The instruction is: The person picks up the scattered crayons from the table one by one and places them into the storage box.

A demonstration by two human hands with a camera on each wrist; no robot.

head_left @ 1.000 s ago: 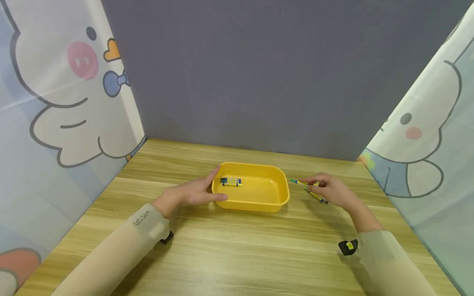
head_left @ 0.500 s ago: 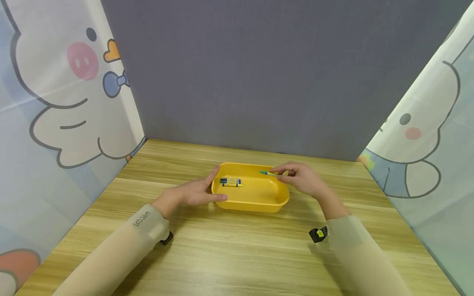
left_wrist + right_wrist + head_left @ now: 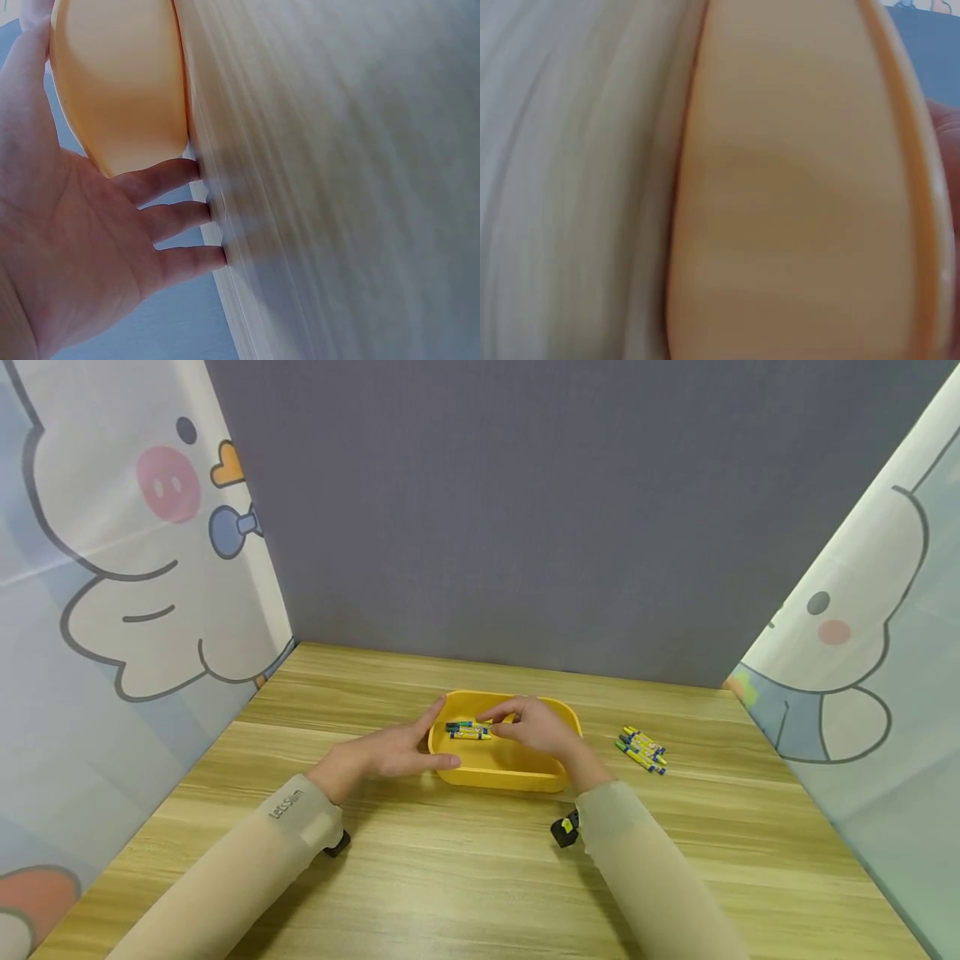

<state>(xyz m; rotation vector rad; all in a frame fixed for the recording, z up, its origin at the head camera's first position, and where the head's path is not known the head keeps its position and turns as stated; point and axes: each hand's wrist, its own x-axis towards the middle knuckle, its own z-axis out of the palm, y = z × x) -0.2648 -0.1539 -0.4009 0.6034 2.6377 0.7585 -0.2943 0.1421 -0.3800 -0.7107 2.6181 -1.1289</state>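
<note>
A yellow plastic tray point(image 3: 517, 779) stands on the table in the head view. My left hand point(image 3: 397, 752) rests against its left end, thumb along the near rim; in the left wrist view the fingers point(image 3: 178, 214) extend straight, touching the tray's wall and the tabletop. Inside the tray, my right hand point(image 3: 532, 727) pinches a green crayon point(image 3: 465, 723) between thumb and fingers. The crayon lies alongside a dark-tipped crayon point(image 3: 454, 728) and a yellow crayon point(image 3: 470, 736). The right wrist view shows mostly the tray's outer wall point(image 3: 795, 195), hiding the fingertips.
Several crayons point(image 3: 641, 750) lie in a loose cluster on the wooden table point(image 3: 465, 868), right of the tray. A grey panel point(image 3: 510, 518) stands behind the table, and cartoon-printed curtains point(image 3: 165, 527) flank both sides.
My right hand has carried the green crayon leftward from the cluster, over the tray's right rim, to the crayons at the tray's left end. The left hand has stayed in place.
</note>
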